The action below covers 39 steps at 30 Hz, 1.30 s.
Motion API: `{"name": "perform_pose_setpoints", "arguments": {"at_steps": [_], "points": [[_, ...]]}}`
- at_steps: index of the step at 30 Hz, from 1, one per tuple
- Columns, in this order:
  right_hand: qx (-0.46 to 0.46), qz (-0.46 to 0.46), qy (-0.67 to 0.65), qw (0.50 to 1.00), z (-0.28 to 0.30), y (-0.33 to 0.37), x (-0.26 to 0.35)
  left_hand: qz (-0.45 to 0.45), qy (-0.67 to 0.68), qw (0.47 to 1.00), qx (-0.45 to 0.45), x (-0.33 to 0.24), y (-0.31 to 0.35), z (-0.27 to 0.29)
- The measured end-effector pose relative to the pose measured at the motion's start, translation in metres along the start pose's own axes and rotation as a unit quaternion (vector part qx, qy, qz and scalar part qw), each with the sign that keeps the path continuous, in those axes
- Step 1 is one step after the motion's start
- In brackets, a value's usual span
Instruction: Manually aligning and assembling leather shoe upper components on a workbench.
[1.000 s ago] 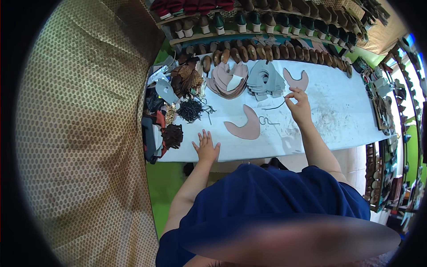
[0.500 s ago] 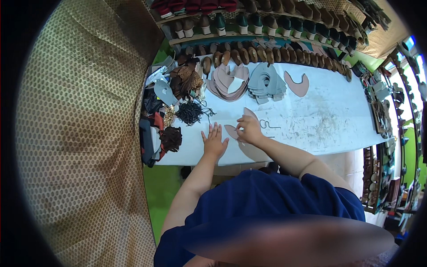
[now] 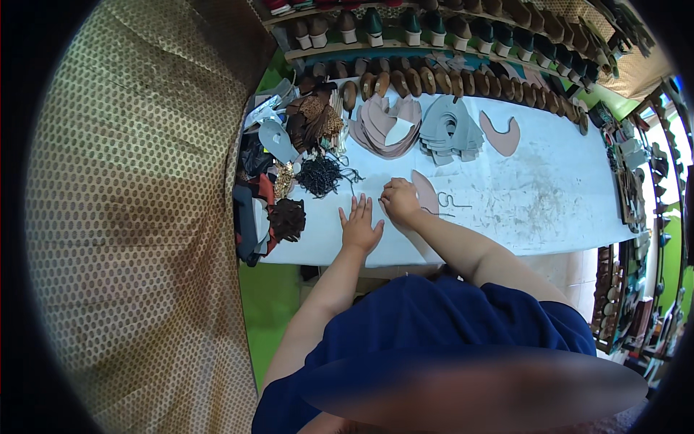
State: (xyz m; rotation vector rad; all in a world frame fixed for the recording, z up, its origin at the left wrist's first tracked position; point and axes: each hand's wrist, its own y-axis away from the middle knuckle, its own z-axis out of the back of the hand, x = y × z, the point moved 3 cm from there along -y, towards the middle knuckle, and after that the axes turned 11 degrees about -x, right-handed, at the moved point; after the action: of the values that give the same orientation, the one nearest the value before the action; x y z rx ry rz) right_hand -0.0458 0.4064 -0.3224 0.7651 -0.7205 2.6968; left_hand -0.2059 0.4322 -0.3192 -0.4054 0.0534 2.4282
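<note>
My left hand [image 3: 359, 227] lies flat on the white-covered table [image 3: 506, 202], its fingers spread and nothing in it. Just to the right, my right hand [image 3: 400, 202] is closed, fingers curled and pressed together low over the table. What its fingertips hold, if anything, is hidden. Beside and partly under that hand lies a curved pinkish-beige shoe upper piece [image 3: 425, 189]; only its right side shows. Dark lines [image 3: 448, 200] mark the tabletop right of the piece.
Beyond my hands lie stacked pink upper pieces [image 3: 379, 135], grey ones [image 3: 442, 137] and a single pink piece [image 3: 500, 134]. Black cords [image 3: 319, 176] and brown scraps [image 3: 287, 219] crowd the left. Shoe lasts [image 3: 426, 81] line the back; a patterned curtain [image 3: 144, 217] hangs left.
My right hand has shifted left over the table, closer to my left hand, and covers the left tip of the pink piece seen before. The whole view has moved slightly; my left hand stays flat.
</note>
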Motion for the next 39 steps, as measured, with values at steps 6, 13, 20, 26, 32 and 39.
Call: {"name": "perform_pose_setpoints", "arguments": {"at_steps": [6,13,20,26,32,39], "points": [[0.013,0.005,0.011,1.000,-0.003,0.000,0.001,-0.011,-0.002,1.000,0.012,0.000,0.000,0.001],[0.031,0.023,0.054,0.998,-0.005,0.001,0.002,-0.040,-0.043,0.998,0.023,-0.001,-0.004,0.001],[-0.054,0.017,-0.022,0.998,0.030,0.000,-0.057,-0.052,-0.043,0.998,0.018,0.001,-0.002,-0.003],[-0.035,-0.055,0.031,0.997,0.096,0.044,-0.104,-0.068,-0.039,0.997,0.012,0.001,-0.002,-0.008],[0.034,-0.076,0.093,0.992,0.115,0.083,-0.101,-0.135,-0.021,0.991,0.003,0.005,0.000,-0.020],[0.044,-0.026,0.136,0.989,0.114,0.091,-0.101,-0.146,0.024,0.989,0.032,-0.016,-0.009,-0.030]]}}
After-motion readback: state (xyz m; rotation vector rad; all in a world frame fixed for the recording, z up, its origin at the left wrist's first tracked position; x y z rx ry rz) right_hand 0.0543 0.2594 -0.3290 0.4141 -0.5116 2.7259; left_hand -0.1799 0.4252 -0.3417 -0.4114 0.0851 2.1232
